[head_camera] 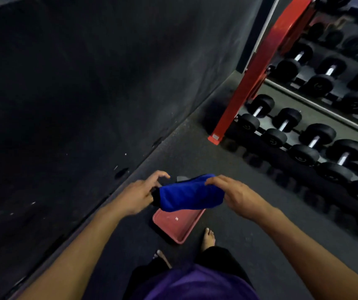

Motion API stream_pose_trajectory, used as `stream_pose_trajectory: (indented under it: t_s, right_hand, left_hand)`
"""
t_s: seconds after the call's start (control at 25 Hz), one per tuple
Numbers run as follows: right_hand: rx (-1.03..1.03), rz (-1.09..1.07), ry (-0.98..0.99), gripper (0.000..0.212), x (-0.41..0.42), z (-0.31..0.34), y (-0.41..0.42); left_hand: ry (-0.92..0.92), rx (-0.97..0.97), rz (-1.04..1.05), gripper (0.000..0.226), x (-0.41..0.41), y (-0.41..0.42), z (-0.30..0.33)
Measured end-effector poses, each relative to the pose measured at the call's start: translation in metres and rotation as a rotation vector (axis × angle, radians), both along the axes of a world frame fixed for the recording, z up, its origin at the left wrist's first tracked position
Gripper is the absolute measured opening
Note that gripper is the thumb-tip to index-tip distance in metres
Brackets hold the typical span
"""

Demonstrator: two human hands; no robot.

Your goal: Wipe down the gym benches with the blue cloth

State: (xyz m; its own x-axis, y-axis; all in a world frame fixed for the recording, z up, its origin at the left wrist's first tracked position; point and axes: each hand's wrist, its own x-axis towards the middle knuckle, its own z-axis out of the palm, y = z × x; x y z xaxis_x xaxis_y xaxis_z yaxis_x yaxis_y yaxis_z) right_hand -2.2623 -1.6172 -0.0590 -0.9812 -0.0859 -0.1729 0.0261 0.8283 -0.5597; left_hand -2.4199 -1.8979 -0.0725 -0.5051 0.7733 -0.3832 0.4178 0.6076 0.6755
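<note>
The blue cloth hangs stretched between my two hands, in the air above the floor. My left hand grips its left end, which looks dark or black there, with the index finger raised and curled above. My right hand holds the cloth's right end from above, fingers bent over the top edge. No gym bench shows in this view.
A pink tray lies on the dark rubber floor right under the cloth, by my bare feet. A black wall runs along the left. A red-framed rack with several black dumbbells fills the right.
</note>
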Motion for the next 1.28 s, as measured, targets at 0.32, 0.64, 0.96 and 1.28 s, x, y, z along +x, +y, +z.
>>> stream_pose_trajectory:
  t_s: [0.32,0.64,0.96,1.28]
  right_hand:
    - [-0.047,0.088,-0.320,0.036,0.020,-0.074,-0.011]
    - [-0.371,-0.479,-0.316,0.038,0.009,-0.172,-0.012]
    - [-0.382,-0.503,-0.200,0.021,-0.024,-0.260,-0.013]
    - [-0.238,-0.217,-0.060,0.025,-0.096,-0.415,0.019]
  left_hand:
    - [-0.163,-0.086,0.048,0.032,0.059,-0.010,-0.071]
    - [-0.492,-0.013,0.827,0.035,0.106,0.001,-0.178]
    - [-0.489,0.004,1.232,0.045,0.138,0.052,-0.239]
    - [-0.268,0.007,1.484,0.039,0.114,0.107,-0.388]
